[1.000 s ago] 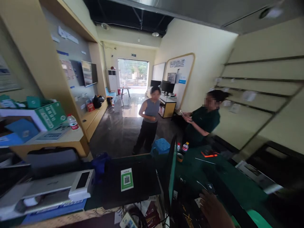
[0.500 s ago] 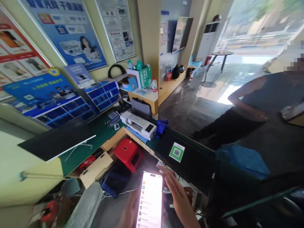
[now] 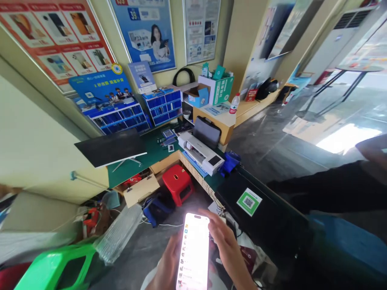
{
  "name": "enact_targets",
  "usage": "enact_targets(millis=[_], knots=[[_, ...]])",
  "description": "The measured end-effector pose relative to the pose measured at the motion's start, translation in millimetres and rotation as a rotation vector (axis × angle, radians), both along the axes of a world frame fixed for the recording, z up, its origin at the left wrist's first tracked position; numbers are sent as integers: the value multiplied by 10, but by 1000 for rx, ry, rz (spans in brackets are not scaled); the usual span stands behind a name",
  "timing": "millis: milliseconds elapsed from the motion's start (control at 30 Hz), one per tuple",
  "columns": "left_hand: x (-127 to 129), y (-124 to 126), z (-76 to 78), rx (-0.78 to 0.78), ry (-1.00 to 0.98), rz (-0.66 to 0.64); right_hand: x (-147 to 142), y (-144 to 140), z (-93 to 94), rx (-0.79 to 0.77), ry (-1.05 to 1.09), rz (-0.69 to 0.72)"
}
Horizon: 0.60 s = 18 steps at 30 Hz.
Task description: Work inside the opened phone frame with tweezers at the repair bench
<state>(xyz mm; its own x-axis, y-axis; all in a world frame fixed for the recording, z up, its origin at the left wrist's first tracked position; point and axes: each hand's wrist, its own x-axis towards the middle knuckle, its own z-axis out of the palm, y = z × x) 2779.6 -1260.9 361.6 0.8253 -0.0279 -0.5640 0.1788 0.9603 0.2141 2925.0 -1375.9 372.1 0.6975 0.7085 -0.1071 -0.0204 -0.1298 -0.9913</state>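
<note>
Both hands, left hand and right hand, flank the phone (screen lit).

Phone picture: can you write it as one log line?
left hand: holds phone | right hand: fingers at phone edge | screen: lit | red stool: beyond

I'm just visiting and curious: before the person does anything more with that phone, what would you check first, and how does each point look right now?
1. Phone screen lit: ok.
2. Left hand supports the phone from behind: ok, though blurred.
3. Right hand beside the phone's right edge: ok.
4. Text on the screen readable: cannot tell, overexposed.
5. Floor ahead free: not ok, red stool and blue bag stand there.
</note>
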Motion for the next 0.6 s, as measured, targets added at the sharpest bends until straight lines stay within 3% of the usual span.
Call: enact_targets(millis=[100, 300, 433, 600], knots=[[-20, 185, -37, 6, -11, -61, -70, 141, -8, -19, 45, -17], [12, 595, -130, -31, -61, -255, -212, 381, 54, -38, 117, -178], [63, 871, -174, -31, -67, -378, -320, 483, 117, 5, 166, -266], [191, 1093, -207, -52, -51, -541, -536, 529, 61, 77, 261, -325]])
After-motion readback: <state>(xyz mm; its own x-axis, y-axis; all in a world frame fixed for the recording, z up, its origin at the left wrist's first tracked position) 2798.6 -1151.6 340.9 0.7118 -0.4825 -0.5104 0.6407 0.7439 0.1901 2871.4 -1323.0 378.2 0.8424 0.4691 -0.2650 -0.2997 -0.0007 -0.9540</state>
